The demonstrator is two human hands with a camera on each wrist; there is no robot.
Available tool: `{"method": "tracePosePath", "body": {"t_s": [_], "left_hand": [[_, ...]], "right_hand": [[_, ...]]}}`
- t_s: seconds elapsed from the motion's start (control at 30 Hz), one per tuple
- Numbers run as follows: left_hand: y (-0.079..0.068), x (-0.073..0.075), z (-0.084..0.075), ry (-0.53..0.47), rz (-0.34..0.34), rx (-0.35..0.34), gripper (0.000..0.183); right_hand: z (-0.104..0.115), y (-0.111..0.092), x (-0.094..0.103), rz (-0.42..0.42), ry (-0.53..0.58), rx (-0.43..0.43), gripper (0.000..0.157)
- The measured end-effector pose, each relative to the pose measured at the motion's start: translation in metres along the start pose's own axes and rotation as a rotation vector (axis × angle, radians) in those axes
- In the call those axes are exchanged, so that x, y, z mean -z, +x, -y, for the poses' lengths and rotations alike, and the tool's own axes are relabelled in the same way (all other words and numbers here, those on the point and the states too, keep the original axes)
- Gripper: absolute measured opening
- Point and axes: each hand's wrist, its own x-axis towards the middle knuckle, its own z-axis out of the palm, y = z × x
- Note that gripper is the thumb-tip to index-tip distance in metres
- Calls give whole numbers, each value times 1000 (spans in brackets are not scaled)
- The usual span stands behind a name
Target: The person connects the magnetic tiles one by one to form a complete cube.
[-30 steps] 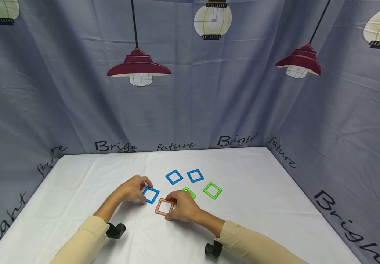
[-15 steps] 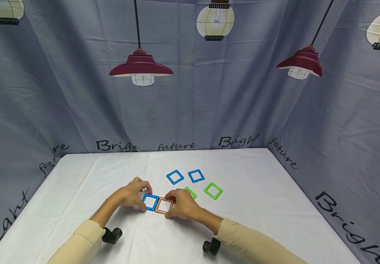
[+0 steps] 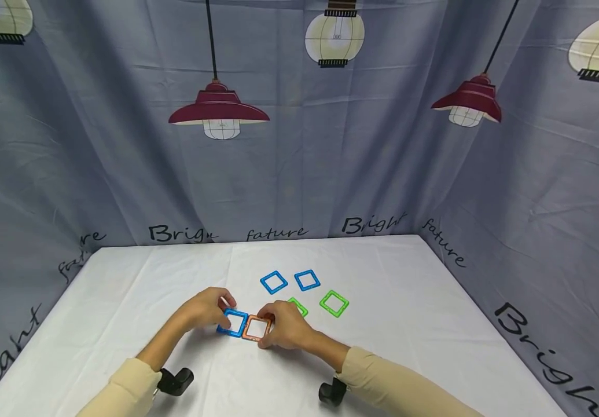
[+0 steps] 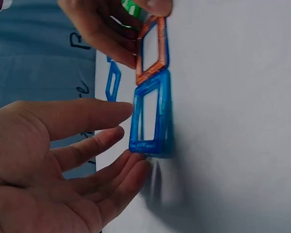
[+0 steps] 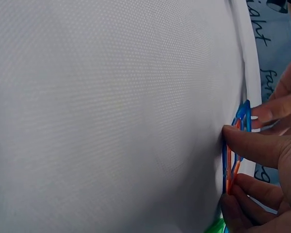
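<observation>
A blue square magnetic tile (image 3: 234, 322) and an orange square magnetic tile (image 3: 256, 328), both hollow frames, lie edge to edge. My right hand (image 3: 290, 325) holds the orange one at its right end, thumb on the near side and fingers on the far side. In the left wrist view, a blue edge shows under the orange tile (image 4: 161, 41). My left hand (image 3: 205, 307) is at the blue tile's left end. The left wrist view shows its fingers spread loosely, one fingertip right at the side of the blue tile (image 4: 163, 104), others by its end corner.
Farther back lie two more blue tiles, one on the left (image 3: 274, 282) and one on the right (image 3: 307, 280). A green tile (image 3: 334, 304) lies to the right; another green tile (image 3: 299, 307) is partly behind my right hand. A printed curtain (image 3: 289, 145) surrounds the white table (image 3: 408, 324).
My left hand has brought the blue tile nearer and against the orange tile's left edge. Its thumb has since slid off the tile's near edge. The right hand has stayed on the orange tile.
</observation>
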Motion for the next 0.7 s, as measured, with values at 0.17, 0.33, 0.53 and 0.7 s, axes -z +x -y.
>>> {"method": "tracePosePath", "body": {"t_s": [0.17, 0.33, 0.53, 0.7], "left_hand": [[-2, 6, 1, -208, -38, 42, 28], [-4, 7, 10, -333, -61, 34, 28], [-4, 3, 19, -458, -91, -36, 30], [-3, -2, 22, -564, -96, -55, 34]], "right_hand": [[2, 1, 2, 12, -5, -4, 49], [3, 2, 3, 21, -28, -8, 48], [3, 7, 1, 24, -48, 2, 47], [2, 11, 1, 26, -60, 9, 46]]}}
